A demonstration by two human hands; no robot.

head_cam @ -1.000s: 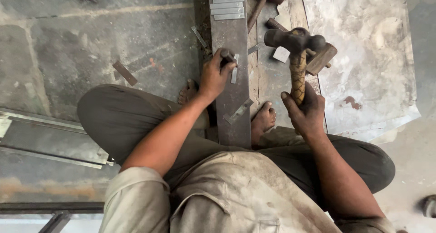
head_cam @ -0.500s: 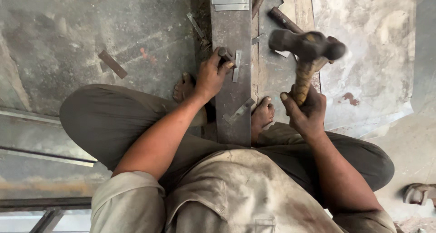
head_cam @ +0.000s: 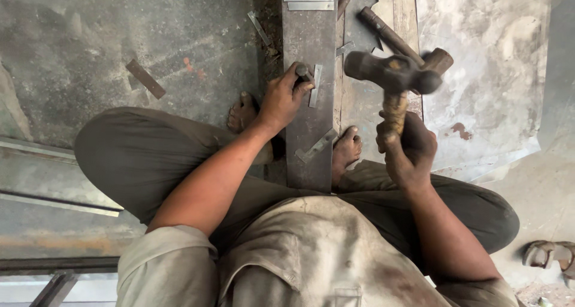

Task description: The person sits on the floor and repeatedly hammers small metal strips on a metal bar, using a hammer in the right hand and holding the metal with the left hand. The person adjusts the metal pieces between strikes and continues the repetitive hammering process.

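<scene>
The right hand (head_cam: 408,151) has its grip wrapped tight around the hammer (head_cam: 392,79) handle, head raised above it. The left hand (head_cam: 281,97) pinches a punch (head_cam: 302,72), upright on the steel bar (head_cam: 308,139), left of the hammer.

I see a long flat steel bar (head_cam: 308,103) lying on the floor (head_cam: 120,38), running away from me between my two bare feet. My left hand (head_cam: 283,99) rests on the bar's left edge, pinching a short dark metal punch (head_cam: 303,72) just left of a small flat metal strip (head_cam: 315,86). My right hand (head_cam: 407,148) holds a wooden-handled steel hammer (head_cam: 392,76) above the floor, right of the bar. A second wooden-handled hammer (head_cam: 398,40) lies behind it.
</scene>
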